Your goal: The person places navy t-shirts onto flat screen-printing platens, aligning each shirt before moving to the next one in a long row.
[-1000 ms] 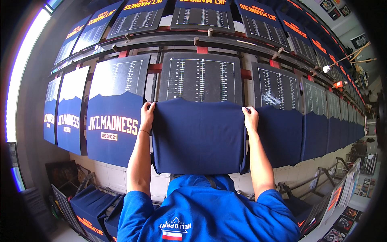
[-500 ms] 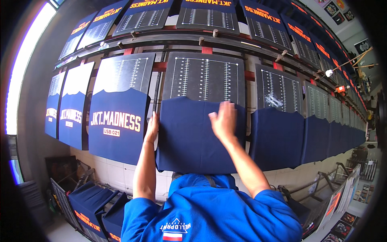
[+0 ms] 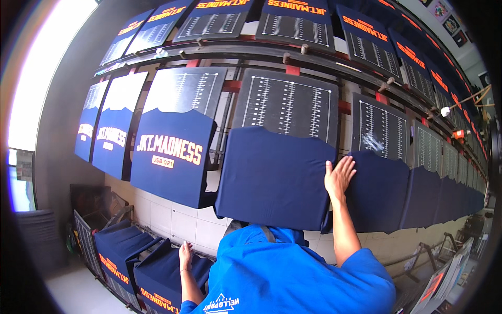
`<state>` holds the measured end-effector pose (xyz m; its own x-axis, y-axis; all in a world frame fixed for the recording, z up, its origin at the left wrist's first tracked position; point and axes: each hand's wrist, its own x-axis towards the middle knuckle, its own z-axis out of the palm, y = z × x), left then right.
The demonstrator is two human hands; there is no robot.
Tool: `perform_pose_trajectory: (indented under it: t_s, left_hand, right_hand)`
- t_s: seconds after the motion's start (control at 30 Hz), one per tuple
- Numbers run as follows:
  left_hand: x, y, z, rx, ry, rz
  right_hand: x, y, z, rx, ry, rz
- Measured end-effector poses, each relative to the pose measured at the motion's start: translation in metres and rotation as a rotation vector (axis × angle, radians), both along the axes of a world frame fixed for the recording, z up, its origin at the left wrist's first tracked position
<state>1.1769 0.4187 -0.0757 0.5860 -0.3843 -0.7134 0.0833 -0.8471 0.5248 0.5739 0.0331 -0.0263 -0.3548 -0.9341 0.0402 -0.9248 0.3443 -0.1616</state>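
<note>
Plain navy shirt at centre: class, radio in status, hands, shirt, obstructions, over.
Right hand open, at right edge of plain navy shirt, partly hiding that edge. Left hand low, away from shirt. Shirt covers near part of dark board.

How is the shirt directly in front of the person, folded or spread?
Spread: the shirt lies flat and wide over the board, the right hand by its edge.

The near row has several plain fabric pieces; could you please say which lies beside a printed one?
The leftmost plain piece, by the right hand: only it neighbours a printed piece.
</note>
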Motion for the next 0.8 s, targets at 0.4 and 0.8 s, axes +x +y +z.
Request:
perform_pose_trajectory:
  t_s: [0.4,0.8]
  left_hand:
    - [0.194,-0.29,0.112,-0.573,-0.606,-0.458]
    - [0.345,-0.33,0.018,-0.186,0.745,-0.253]
  right_hand:
    - [0.319,-0.041,0.026,-0.011,-0.022,0.724]
    - [0.317,0.051,0.085,-0.269,-0.34,0.047]
